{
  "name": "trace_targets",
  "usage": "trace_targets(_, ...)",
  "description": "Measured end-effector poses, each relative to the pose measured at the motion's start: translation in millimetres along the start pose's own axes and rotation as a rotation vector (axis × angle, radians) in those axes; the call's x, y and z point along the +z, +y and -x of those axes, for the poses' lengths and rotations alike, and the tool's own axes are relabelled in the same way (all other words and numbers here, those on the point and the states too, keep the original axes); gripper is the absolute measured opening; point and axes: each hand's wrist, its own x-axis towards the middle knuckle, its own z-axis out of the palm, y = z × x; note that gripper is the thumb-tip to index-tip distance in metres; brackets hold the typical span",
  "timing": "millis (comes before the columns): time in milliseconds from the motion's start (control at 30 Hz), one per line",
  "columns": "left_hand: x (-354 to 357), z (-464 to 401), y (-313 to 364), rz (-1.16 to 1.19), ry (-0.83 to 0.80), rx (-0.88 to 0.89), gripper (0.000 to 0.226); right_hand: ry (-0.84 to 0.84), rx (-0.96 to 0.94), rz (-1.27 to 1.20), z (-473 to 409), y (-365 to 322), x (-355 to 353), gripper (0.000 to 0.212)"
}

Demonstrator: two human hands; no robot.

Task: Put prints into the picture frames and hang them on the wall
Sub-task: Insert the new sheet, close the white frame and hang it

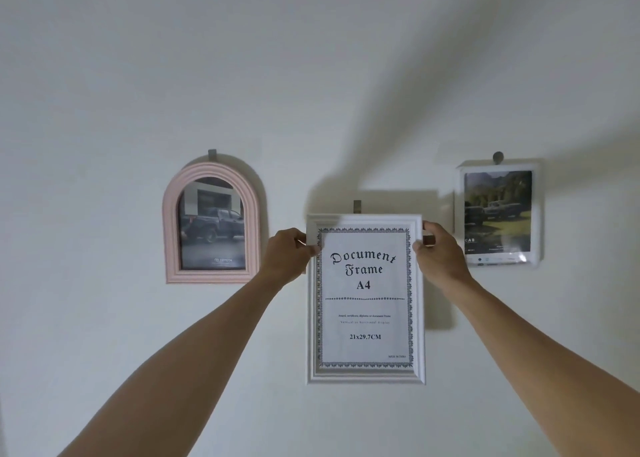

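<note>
I see bare wall [311, 93] above the white frame [365, 375], pink frame [211, 169] and hung print [497, 211] flanking. My left hand [287, 252] and right hand [438, 252] pinch its upper edges, fingers curled.

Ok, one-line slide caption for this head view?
Both hands, left hand and right hand, hold a white document frame just below a wall hook.
</note>
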Motion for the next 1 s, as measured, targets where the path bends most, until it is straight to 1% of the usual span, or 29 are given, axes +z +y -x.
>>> trace_targets(167, 2.3, -16.2, -6.6, 0.013, 0.036, -0.009, 0.014, 0.007, -0.002, 0.002, -13.1, 1.4, 7.8, 0.042)
trace_targets(267, 2.7, -20.8, -8.6, -0.005, 0.055, -0.009, 0.010, 0.009, -0.020, -0.002, -17.5, 1.1, 13.5, 0.049)
trace_targets(433, 3.7, -22.1, -15.8, -0.068, 0.076, 0.004, 0.011, 0.010, -0.044, -0.001, -16.7, 4.8, 24.3, 0.049)
trace_targets(567, 3.1, -21.5, -18.5, -0.074, 0.065, 0.004, 0.018, 0.016, -0.066, 0.002, -15.3, 7.9, 26.1, 0.048)
trace_targets(767, 4.4, -19.8, -18.2, -0.063, 0.071, 0.025, 0.016, 0.026, -0.116, 0.040, -16.1, 12.4, 26.0, 0.047)
trace_targets(900, 5.3, -20.0, -15.2, -0.026, 0.076, 0.056, 0.017, 0.040, -0.089, 0.052, -20.7, 18.8, 24.4, 0.048)
trace_targets(1000, 8.1, -20.3, -13.7, -0.044, 0.085, 0.055, 0.016, 0.046, -0.091, 0.044, -21.0, 20.8, 24.9, 0.048)
